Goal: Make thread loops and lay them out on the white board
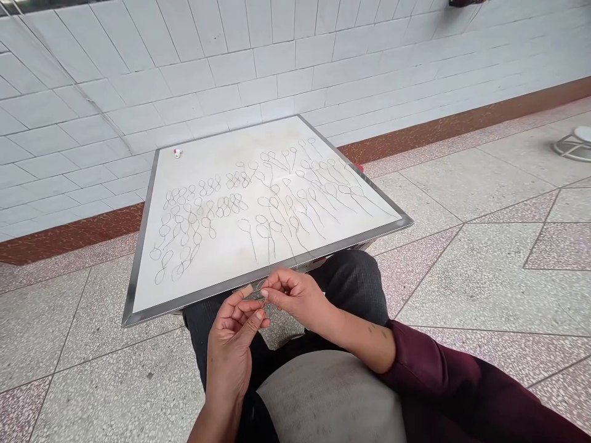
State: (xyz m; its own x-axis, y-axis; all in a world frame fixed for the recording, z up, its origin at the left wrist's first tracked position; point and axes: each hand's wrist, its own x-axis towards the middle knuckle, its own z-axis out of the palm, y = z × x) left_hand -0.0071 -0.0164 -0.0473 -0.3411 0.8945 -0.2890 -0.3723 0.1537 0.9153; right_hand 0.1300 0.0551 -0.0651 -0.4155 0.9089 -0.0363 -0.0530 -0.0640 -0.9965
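Observation:
My left hand (235,332) is closed in a pinch in front of the table's near edge, its fingertips on a thin wire (265,301). Tan tape wraps one of its fingertips. My right hand (298,298) meets it from the right, thumb and forefinger pinched on the same wire. A small curve of wire shows beside the fingertips; the rest is hidden by the fingers. Just beyond, on the white table (221,271), lie several thin wire loops with straight tails (252,237). Farther left are several wires bent into figure-eight shapes (184,264).
A small white-and-red object (178,153) sits at the table's far left corner. The table has a grey metal rim (138,271) and stands close to a white tiled wall (231,74). A round stool (575,143) is on the speckled floor at far right.

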